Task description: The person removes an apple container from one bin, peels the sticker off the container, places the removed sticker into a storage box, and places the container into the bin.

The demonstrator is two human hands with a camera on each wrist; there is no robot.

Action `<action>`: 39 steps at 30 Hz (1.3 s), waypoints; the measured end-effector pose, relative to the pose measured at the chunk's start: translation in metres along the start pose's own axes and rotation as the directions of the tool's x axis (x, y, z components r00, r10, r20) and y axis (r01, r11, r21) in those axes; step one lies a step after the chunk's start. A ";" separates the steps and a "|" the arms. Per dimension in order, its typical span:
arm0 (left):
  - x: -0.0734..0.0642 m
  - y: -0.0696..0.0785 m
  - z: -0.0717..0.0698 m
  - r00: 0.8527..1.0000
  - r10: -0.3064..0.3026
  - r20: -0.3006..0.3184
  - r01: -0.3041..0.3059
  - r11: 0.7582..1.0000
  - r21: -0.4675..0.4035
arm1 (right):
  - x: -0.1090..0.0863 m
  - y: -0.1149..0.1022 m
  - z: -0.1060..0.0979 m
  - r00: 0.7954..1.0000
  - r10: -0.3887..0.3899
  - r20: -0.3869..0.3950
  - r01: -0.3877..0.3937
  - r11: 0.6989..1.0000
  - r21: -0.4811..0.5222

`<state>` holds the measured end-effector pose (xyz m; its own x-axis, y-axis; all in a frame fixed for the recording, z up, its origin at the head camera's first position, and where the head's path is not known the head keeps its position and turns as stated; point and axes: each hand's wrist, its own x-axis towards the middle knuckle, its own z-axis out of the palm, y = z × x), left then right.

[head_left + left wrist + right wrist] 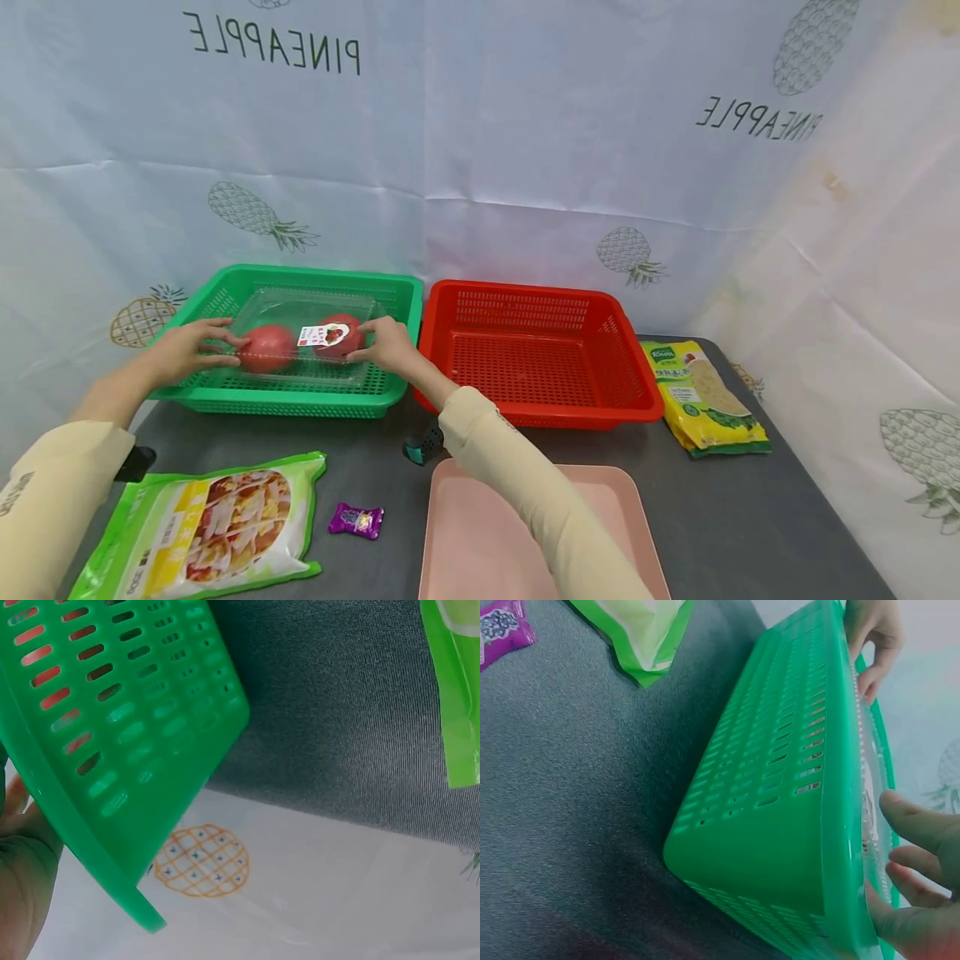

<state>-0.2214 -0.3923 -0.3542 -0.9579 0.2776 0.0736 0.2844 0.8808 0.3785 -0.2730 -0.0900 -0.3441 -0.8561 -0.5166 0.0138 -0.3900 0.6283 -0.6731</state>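
Observation:
A clear plastic box [315,302] with two red round fruits [267,348] and a white and red label [322,335] lies inside the green basket [285,408]. At its left end, my left hand [187,354] holds the box with thumb and fingers. My right hand [392,346] grips the opposite end, fingers bent at the edge. In the right wrist view, the right hand [926,877] reaches over the basket's rim, with the left hand [874,634] at the far end. The basket wall hides most of the left hand [30,877] in its own wrist view.
A red basket [540,417] stands right of the green one. Beyond it lies a yellow Knorr packet [701,396]. A pink tray [480,542] sits in front, under my right sleeve. Nearer left are a green-and-white food bag [217,525] and a small purple packet [356,521].

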 end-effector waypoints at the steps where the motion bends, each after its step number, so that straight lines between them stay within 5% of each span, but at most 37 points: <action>1: 0.000 0.000 0.000 1.000 -0.004 0.005 0.004 1.000 -0.004 | 0.001 -0.001 0.001 1.000 -0.002 -0.003 0.001 1.000 -0.030; 8: 0.003 -0.001 0.000 0.999 -0.026 0.040 0.028 0.997 -0.068 | 0.008 -0.006 0.008 0.999 0.007 -0.036 -0.010 0.997 -0.076; 14: 0.005 -0.001 0.000 0.996 -0.041 0.078 0.052 0.989 -0.141 | 0.010 -0.012 0.013 0.991 0.087 -0.099 -0.095 0.993 -0.073; 19: 0.005 0.000 0.000 0.991 -0.070 0.114 0.094 0.972 -0.215 | 0.010 -0.013 0.017 0.991 0.118 -0.061 -0.123 0.989 -0.077; 26: 0.004 -0.004 0.004 0.996 0.019 0.086 -0.005 0.986 -0.167 | 0.009 -0.013 0.020 0.996 0.077 -0.036 -0.080 0.994 -0.077; 34: 0.003 -0.009 0.010 0.997 0.075 0.034 -0.070 0.990 -0.118 | 0.008 -0.013 0.030 0.970 0.207 -0.125 -0.199 0.977 0.070; 39: 0.003 -0.010 0.012 0.996 0.093 -0.003 -0.093 0.990 -0.107 | 0.009 -0.010 0.034 0.974 0.200 -0.107 -0.195 0.979 0.058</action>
<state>-0.2268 -0.3953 -0.3691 -0.9272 0.3576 0.1114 0.3665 0.8048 0.4669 -0.2651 -0.1204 -0.3619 -0.9482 -0.3149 -0.0423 -0.1952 0.6824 -0.7044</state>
